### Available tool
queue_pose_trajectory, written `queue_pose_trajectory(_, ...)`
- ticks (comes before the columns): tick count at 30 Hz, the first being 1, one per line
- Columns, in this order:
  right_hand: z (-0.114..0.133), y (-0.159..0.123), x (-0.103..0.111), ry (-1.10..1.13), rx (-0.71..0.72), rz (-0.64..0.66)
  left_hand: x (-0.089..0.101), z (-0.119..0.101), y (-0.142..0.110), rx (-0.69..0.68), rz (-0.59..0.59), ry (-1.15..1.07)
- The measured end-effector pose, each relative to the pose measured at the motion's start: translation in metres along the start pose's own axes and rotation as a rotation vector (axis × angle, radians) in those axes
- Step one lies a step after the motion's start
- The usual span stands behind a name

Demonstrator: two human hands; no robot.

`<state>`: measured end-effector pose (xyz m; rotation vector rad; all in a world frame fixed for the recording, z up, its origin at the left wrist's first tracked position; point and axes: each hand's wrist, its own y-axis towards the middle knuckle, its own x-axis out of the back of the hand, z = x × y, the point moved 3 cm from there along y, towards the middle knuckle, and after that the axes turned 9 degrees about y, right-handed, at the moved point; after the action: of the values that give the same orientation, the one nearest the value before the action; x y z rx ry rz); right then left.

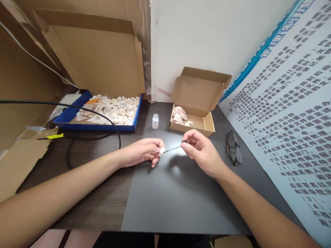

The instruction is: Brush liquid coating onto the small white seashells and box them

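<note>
Between thumb and fingers, my left hand (pixel 143 151) pinches a small white shell (pixel 161 152). My right hand (pixel 200 150) grips the dark cap of a thin brush applicator (pixel 173 148), whose tip meets the shell or lies right beside it. Behind them a small clear bottle (pixel 155 122) with a white label stands upright with its mouth uncovered. To its right, a small open cardboard box (pixel 191 130) holds several larger striped shells (pixel 179 113) and a few small white ones.
At the left back, a blue-sided open box (pixel 95 127) is filled with white shells (pixel 121 109). A black cable (pixel 90 111) loops in front of it. Eyeglasses (pixel 234 148) lie on the right, by a printed poster (pixel 289 113). A dark mat (pixel 165 206) covers part of the table.
</note>
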<state>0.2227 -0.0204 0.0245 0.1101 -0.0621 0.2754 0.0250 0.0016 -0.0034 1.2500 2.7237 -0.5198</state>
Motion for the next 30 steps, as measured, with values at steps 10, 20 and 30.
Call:
queue_pose_trajectory(10,-0.0016,0.0009,0.0008,-0.029,-0.018,0.002,-0.0014,-0.0018,-0.0003,0.009,-0.029,0.000)
queue_pose_trajectory(20,-0.0009,0.0005,0.0034,-0.026,-0.012,-0.019,0.0001,0.0000,0.0001,0.021,-0.020,0.022)
queue_pose_trajectory(30,-0.0024,0.0017,0.0030,0.017,-0.032,-0.021,-0.0008,0.0003,0.0002,0.019,-0.004,0.047)
